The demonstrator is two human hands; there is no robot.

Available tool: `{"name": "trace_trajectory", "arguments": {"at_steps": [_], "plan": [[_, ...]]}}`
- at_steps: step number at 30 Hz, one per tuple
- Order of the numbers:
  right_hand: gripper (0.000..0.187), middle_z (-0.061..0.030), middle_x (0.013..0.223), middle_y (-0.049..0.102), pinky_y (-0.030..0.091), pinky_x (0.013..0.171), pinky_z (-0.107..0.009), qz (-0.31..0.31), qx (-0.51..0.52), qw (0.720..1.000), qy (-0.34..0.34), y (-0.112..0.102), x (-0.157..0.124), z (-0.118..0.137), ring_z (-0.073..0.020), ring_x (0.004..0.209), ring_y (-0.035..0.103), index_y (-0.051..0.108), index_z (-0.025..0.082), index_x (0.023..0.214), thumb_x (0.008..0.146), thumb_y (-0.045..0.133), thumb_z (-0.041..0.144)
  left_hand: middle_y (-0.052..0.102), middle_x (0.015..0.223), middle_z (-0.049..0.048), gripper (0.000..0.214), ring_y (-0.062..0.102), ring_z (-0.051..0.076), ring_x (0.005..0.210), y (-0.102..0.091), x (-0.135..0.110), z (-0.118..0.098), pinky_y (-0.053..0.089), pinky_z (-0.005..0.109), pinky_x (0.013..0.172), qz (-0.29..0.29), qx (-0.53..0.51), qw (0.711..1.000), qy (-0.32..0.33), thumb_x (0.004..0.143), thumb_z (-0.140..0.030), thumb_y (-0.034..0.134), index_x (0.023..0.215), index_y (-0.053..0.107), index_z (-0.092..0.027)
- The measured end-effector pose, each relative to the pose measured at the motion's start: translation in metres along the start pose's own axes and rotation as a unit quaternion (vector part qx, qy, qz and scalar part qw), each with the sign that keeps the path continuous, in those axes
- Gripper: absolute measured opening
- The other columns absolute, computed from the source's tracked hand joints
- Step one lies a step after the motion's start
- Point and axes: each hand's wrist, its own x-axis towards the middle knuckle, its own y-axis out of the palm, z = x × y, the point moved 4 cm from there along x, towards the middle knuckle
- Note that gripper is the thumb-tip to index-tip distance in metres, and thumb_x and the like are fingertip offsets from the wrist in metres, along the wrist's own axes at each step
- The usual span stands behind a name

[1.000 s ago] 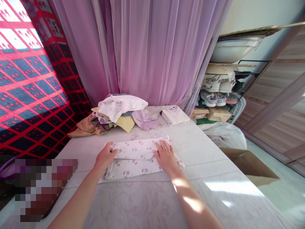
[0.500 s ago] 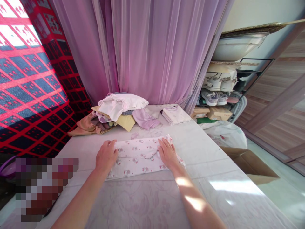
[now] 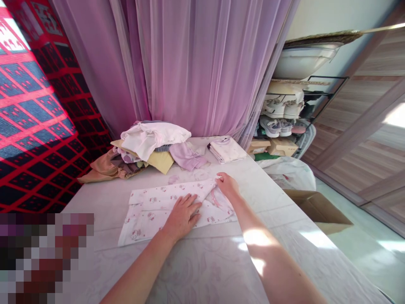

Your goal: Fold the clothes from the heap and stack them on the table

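Note:
A white printed garment (image 3: pixel 152 207) lies partly folded on the pale table (image 3: pixel 205 270). My left hand (image 3: pixel 182 214) lies flat on its middle with the fingers stretched out. My right hand (image 3: pixel 227 185) is at the garment's far right corner, fingers closed in a pinch on the cloth's edge, lifting it slightly.
A heap of unfolded clothes (image 3: pixel 148 147) sits at the table's back left, and a folded white stack (image 3: pixel 227 150) at the back right. A purple curtain (image 3: pixel 196 63) hangs behind. A shoe rack (image 3: pixel 284 114) and an open cardboard box (image 3: pixel 316 207) stand to the right.
My left hand has slid from the garment's left end to its middle. My right hand has moved up to the far right corner and pinched the cloth. The view has shifted a little.

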Motion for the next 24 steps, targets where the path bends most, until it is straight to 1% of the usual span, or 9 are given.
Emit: {"name": "trace_trajectory", "arguments": {"at_steps": [3,6,9,12,15,18,20,22,24], "plan": [[0.038,-0.0021,0.102,0.072,0.044,0.077,-0.027,-0.012,0.002,1.0,0.006,0.005,0.004,-0.001,-0.0184,0.097,0.064,0.053,0.023,0.128,0.092,0.045,0.029,0.039,0.151,0.0034,0.039,0.028,0.024,0.141,0.0,-0.001,0.001,0.022,0.05,0.115,-0.008,-0.006,1.0,0.0,0.093,-0.038,0.043,0.129,0.056,-0.027],[0.035,-0.0038,0.103,0.071,0.044,0.08,-0.029,-0.01,-0.003,1.0,0.005,0.008,0.004,-0.002,-0.0196,0.097,0.064,0.057,0.023,0.123,0.091,0.047,0.03,0.04,0.15,0.0024,0.037,0.029,0.024,0.141,0.0,-0.001,0.0,0.021,0.051,0.115,-0.015,-0.016,1.0,-0.007,0.093,-0.036,0.043,0.125,0.058,-0.028],[0.036,-0.0051,0.104,0.07,0.044,0.082,-0.029,-0.012,-0.006,1.0,0.003,0.003,0.001,0.0,-0.0196,0.097,0.063,0.057,0.022,0.124,0.091,0.048,0.033,0.042,0.149,0.0021,0.036,0.03,0.024,0.141,0.001,-0.001,-0.001,0.02,0.051,0.116,-0.017,-0.026,0.999,-0.011,0.092,-0.037,0.044,0.124,0.058,-0.028],[0.038,-0.0089,0.114,0.066,0.044,0.086,-0.03,-0.046,-0.018,0.999,-0.006,-0.007,-0.008,0.006,-0.0202,0.101,0.062,0.057,0.02,0.125,0.093,0.042,0.031,0.046,0.146,0.0044,0.038,0.033,0.023,0.139,0.0,-0.001,0.001,0.021,0.049,0.116,-0.023,-0.045,0.999,-0.012,0.092,-0.036,0.044,0.127,0.056,-0.026],[0.039,-0.0094,0.122,0.063,0.041,0.096,-0.031,-0.069,-0.03,0.992,-0.099,-0.008,-0.028,0.027,-0.0203,0.11,0.057,0.061,0.02,0.123,0.093,0.036,0.024,0.054,0.139,0.0086,0.042,0.042,0.022,0.134,-0.008,0.001,0.009,0.03,0.042,0.113,-0.057,-0.062,0.996,-0.024,0.093,-0.035,0.04,0.131,0.053,-0.021],[0.041,-0.0055,0.129,0.061,0.034,0.106,-0.036,0.004,-0.04,0.964,-0.262,0.01,-0.056,0.056,-0.0195,0.122,0.05,0.06,0.023,0.126,0.094,0.033,0.026,0.051,0.142,0.0089,0.044,0.038,0.024,0.136,-0.018,0.002,0.025,0.028,0.045,0.113,-0.084,-0.005,0.995,-0.051,0.095,-0.036,0.035,0.133,0.051,-0.021],[0.043,-0.0043,0.14,0.052,0.027,0.111,-0.041,0.055,-0.07,0.94,-0.33,0.024,-0.072,0.067,-0.0203,0.131,0.041,0.053,0.025,0.133,0.096,0.032,0.032,0.041,0.149,0.0083,0.048,0.03,0.028,0.14,-0.022,0.002,0.041,0.019,0.052,0.115,-0.081,0.058,0.99,-0.098,0.095,-0.042,0.034,0.138,0.047,-0.023],[0.047,-0.0062,0.147,0.044,0.023,0.113,-0.045,0.076,-0.113,0.931,-0.34,0.035,-0.079,0.069,-0.0222,0.137,0.034,0.047,0.023,0.139,0.097,0.031,0.038,0.033,0.154,0.0085,0.055,0.025,0.032,0.142,-0.025,-0.001,0.056,0.015,0.058,0.113,-0.067,0.102,0.981,-0.15,0.094,-0.051,0.034,0.141,0.042,-0.026],[0.051,-0.0101,0.149,0.04,0.022,0.112,-0.047,0.072,-0.15,0.933,-0.32,0.042,-0.078,0.062,-0.0248,0.138,0.031,0.044,0.02,0.141,0.097,0.031,0.043,0.03,0.155,0.009,0.061,0.024,0.034,0.142,-0.026,-0.006,0.068,0.015,0.061,0.111,-0.05,0.117,0.975,-0.181,0.091,-0.059,0.032,0.143,0.04,-0.028]]}}
